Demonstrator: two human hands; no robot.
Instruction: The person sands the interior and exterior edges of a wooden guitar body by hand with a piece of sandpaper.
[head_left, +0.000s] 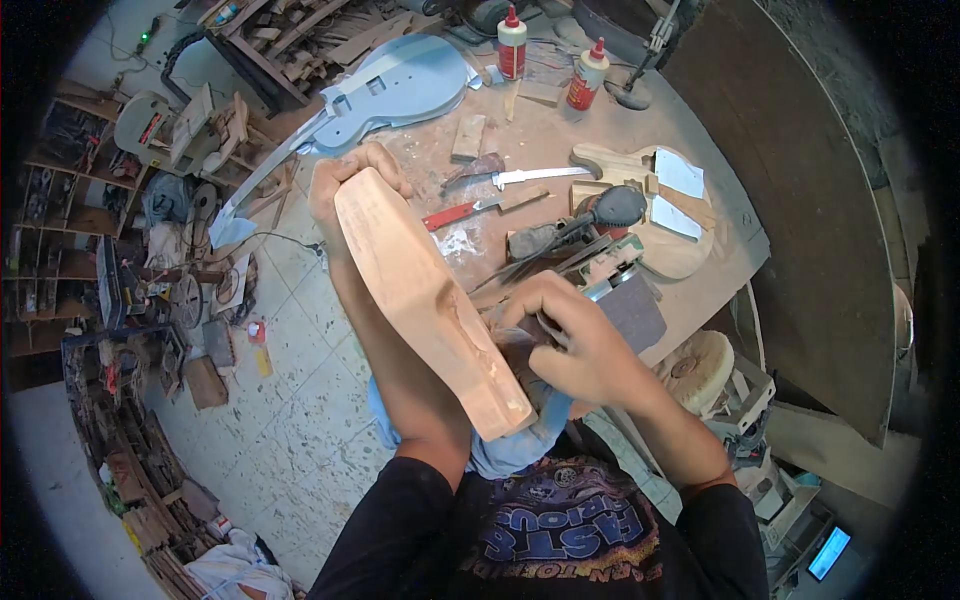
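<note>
A long carved block of pale wood (425, 300), with a hollowed step along its right side, slants from far left to near right in front of me. My left hand (358, 178) is closed around its far end, the fingers wrapping the edge from behind. Beside the hollowed side, my right hand (580, 340) is curled with thumb and fingers close together; what lies in them, if anything, I cannot make out. The block's near end rests over a light blue cloth (545, 425) at my lap.
On the workbench (420, 160) lie a light blue guitar body (410, 85), two glue bottles (511, 45), a long-bladed knife (545, 175), a red-handled knife (460, 212) and a wooden guitar body (680, 245). A round buffing pad (695, 370) sits right. Cluttered shelves (70, 230) stand left.
</note>
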